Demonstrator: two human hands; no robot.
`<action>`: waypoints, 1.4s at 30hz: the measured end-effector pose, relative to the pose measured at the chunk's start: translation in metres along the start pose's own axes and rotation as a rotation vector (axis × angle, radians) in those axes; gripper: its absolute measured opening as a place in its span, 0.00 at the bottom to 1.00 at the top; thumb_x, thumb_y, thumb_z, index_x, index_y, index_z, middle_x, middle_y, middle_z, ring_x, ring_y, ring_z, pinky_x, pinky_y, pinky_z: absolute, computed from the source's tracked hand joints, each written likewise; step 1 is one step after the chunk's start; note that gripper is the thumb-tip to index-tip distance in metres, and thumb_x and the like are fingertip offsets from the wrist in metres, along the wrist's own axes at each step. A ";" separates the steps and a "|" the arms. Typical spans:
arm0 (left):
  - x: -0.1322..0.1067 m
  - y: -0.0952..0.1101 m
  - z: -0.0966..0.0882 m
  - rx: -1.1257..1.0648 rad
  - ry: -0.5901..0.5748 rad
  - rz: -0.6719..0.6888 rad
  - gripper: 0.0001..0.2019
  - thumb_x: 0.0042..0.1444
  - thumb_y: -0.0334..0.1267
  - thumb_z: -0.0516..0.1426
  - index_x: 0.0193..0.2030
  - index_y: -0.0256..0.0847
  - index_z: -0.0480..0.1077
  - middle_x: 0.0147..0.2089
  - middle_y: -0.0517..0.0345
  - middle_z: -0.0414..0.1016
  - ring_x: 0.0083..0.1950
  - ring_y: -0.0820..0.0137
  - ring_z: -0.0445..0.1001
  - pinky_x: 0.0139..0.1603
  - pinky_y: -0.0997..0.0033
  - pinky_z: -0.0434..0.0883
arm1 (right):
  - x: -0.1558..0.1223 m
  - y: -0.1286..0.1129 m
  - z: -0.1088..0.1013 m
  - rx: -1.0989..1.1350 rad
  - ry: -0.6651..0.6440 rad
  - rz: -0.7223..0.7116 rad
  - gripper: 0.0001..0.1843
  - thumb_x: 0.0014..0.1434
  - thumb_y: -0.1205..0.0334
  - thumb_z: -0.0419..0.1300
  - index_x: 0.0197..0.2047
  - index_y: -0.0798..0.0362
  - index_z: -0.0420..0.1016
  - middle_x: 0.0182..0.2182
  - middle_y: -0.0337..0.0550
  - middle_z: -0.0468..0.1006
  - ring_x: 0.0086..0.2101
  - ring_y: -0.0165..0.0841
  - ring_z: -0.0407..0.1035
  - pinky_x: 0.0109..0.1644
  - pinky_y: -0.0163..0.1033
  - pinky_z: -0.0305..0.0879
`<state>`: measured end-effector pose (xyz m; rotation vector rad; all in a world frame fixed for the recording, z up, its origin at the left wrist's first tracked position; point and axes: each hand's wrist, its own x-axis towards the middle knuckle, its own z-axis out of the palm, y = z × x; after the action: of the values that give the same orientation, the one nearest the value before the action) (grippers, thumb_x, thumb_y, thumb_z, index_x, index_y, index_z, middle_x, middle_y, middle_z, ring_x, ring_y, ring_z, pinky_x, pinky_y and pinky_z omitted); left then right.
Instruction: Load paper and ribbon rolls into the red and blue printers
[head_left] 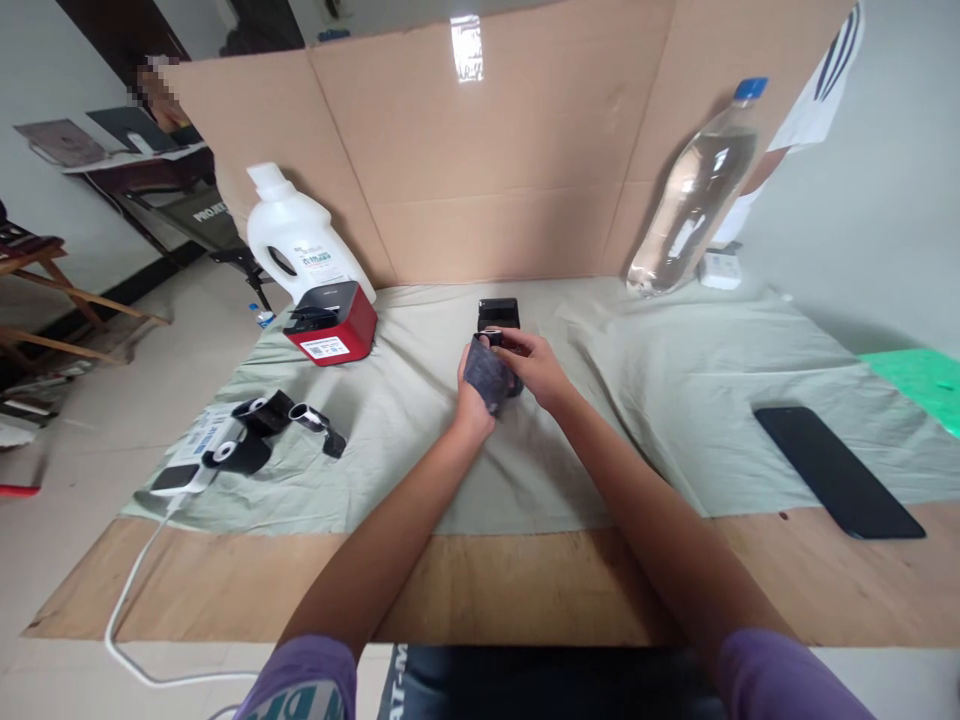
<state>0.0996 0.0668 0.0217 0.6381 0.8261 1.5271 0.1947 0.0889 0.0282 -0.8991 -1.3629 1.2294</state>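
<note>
Over the middle of the cloth, both my hands are close together. My left hand (475,410) is closed around a dark grey strip-like piece (485,377), which covers most of its fingers. At the top of this piece, the bent fingers of my right hand (538,368) pinch near its upper edge, where a small pale rim shows. Whether the piece is cloth or film I cannot tell. Just behind my hands lies a black boxy device (498,312), its near part hidden by them.
A red and black box (341,325) and a white jug (304,235) stand at left. Nearer lie black rolls (251,452) and a white power strip (202,440) with a cable. A water bottle (694,190) leans on the cardboard (495,150); a phone (840,470) lies at right.
</note>
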 end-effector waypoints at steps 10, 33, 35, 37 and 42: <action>0.002 0.008 -0.004 0.114 0.174 0.074 0.22 0.53 0.55 0.62 0.44 0.39 0.72 0.35 0.56 0.78 0.26 0.73 0.77 0.19 0.80 0.63 | 0.001 -0.001 0.006 0.089 0.136 -0.031 0.20 0.55 0.54 0.59 0.49 0.50 0.81 0.44 0.43 0.82 0.42 0.35 0.74 0.48 0.43 0.72; 0.002 0.011 -0.013 0.248 0.261 0.306 0.25 0.54 0.64 0.57 0.39 0.41 0.63 0.23 0.68 0.65 0.17 0.80 0.63 0.17 0.79 0.56 | -0.009 0.001 0.025 -0.048 0.067 -0.200 0.22 0.55 0.58 0.62 0.53 0.52 0.76 0.48 0.46 0.78 0.37 0.31 0.73 0.40 0.37 0.72; -0.002 0.014 -0.016 0.276 0.232 0.301 0.25 0.53 0.64 0.57 0.36 0.41 0.61 0.22 0.69 0.64 0.17 0.79 0.64 0.17 0.78 0.55 | -0.008 -0.003 0.027 -0.045 0.121 -0.228 0.21 0.56 0.59 0.61 0.52 0.53 0.76 0.48 0.46 0.79 0.41 0.33 0.73 0.46 0.39 0.72; -0.005 0.017 -0.023 0.284 0.204 0.343 0.25 0.52 0.62 0.60 0.32 0.41 0.60 0.20 0.70 0.61 0.18 0.79 0.64 0.18 0.79 0.55 | -0.007 -0.005 0.027 -0.002 0.146 -0.227 0.21 0.57 0.58 0.59 0.53 0.53 0.75 0.47 0.46 0.79 0.42 0.33 0.74 0.49 0.40 0.71; -0.006 0.018 -0.050 0.263 0.136 0.444 0.21 0.50 0.53 0.65 0.28 0.39 0.61 0.24 0.67 0.66 0.20 0.82 0.60 0.21 0.79 0.55 | -0.001 -0.005 0.014 -0.014 0.144 -0.162 0.25 0.59 0.57 0.57 0.58 0.53 0.71 0.50 0.48 0.78 0.42 0.35 0.75 0.48 0.42 0.74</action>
<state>0.0506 0.0539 0.0067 0.9663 1.0485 1.8930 0.1815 0.0847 0.0342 -0.8527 -1.3041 1.0136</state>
